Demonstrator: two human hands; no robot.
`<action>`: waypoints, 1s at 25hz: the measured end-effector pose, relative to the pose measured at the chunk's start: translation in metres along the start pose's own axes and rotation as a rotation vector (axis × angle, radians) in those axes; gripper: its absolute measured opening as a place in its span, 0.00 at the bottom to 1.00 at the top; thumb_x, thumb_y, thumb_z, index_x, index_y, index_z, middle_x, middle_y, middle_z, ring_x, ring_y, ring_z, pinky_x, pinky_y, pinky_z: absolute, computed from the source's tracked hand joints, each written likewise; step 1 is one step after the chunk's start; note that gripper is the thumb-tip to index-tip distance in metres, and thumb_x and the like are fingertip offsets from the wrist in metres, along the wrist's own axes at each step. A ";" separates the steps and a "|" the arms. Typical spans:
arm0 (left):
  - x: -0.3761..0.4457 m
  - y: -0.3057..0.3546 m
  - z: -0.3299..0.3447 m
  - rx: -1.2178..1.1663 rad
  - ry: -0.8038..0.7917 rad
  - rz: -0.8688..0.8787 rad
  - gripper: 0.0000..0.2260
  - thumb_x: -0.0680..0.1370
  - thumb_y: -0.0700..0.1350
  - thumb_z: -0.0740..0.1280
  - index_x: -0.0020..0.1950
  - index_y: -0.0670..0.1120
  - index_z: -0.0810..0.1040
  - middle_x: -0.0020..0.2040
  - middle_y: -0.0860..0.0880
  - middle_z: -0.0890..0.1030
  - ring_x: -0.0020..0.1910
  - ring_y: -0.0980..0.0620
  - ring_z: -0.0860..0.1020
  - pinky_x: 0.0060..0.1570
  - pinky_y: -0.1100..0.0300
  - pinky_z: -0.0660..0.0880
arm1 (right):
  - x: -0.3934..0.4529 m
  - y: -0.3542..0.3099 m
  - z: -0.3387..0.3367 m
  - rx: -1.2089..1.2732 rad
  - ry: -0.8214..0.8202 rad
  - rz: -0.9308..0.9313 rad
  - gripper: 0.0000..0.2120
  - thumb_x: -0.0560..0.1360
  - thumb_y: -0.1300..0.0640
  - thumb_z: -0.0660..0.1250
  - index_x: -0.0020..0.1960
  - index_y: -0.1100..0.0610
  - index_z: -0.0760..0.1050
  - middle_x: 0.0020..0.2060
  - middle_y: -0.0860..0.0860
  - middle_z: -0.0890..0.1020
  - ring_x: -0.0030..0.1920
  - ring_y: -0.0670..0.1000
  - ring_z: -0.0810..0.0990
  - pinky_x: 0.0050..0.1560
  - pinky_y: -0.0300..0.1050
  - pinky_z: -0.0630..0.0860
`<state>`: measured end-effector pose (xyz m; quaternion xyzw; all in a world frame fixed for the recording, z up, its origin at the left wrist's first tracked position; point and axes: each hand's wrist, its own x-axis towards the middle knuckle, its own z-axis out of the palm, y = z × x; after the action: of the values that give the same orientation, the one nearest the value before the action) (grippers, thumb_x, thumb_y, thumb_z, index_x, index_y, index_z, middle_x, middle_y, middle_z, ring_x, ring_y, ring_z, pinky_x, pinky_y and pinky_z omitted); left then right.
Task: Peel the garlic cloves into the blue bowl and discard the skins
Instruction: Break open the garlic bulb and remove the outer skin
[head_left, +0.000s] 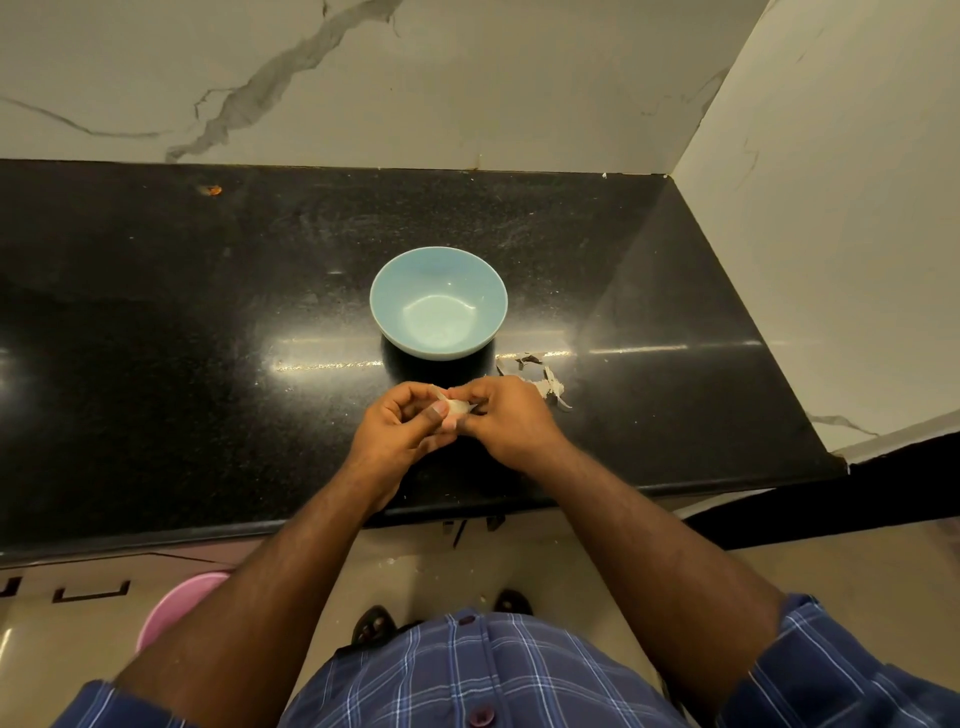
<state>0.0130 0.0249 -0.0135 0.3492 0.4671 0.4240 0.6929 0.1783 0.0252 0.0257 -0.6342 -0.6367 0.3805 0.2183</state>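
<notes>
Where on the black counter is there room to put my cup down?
The counter is bare left of the blue bowl and behind it, up to the wall. It is crowded near the garlic skins and both hands.

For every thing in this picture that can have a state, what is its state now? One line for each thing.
blue bowl: upright on the counter, nothing inside.
garlic clove: pinched between both hands, skin partly on.
left hand: fingers curled, grips the clove.
right hand: fingers curled, pinches the clove.
garlic skins: loose on the counter, right of the bowl.
pink tub: on the floor, mostly hidden; contents cannot be seen.
</notes>
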 end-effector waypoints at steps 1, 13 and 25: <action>0.000 0.000 0.000 0.019 0.002 0.008 0.07 0.81 0.36 0.67 0.58 0.38 0.79 0.55 0.40 0.85 0.56 0.43 0.85 0.50 0.55 0.83 | 0.001 0.000 0.000 0.024 0.040 0.017 0.14 0.71 0.54 0.78 0.57 0.52 0.85 0.49 0.47 0.87 0.50 0.45 0.84 0.57 0.51 0.81; -0.003 0.003 -0.001 0.000 -0.020 0.001 0.10 0.79 0.36 0.68 0.60 0.38 0.80 0.57 0.39 0.85 0.58 0.41 0.84 0.54 0.53 0.83 | 0.003 -0.001 -0.005 0.429 0.058 0.200 0.03 0.77 0.65 0.72 0.45 0.59 0.81 0.42 0.57 0.86 0.43 0.53 0.88 0.48 0.50 0.85; -0.002 0.007 -0.001 -0.048 0.007 -0.058 0.09 0.81 0.33 0.65 0.58 0.41 0.81 0.59 0.42 0.84 0.61 0.45 0.83 0.56 0.52 0.82 | 0.006 -0.001 -0.028 0.056 0.206 0.066 0.11 0.77 0.59 0.73 0.60 0.54 0.84 0.59 0.47 0.85 0.60 0.41 0.80 0.67 0.40 0.74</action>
<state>0.0100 0.0255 -0.0066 0.3171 0.4691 0.4163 0.7114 0.1979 0.0372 0.0424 -0.6844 -0.5786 0.3378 0.2875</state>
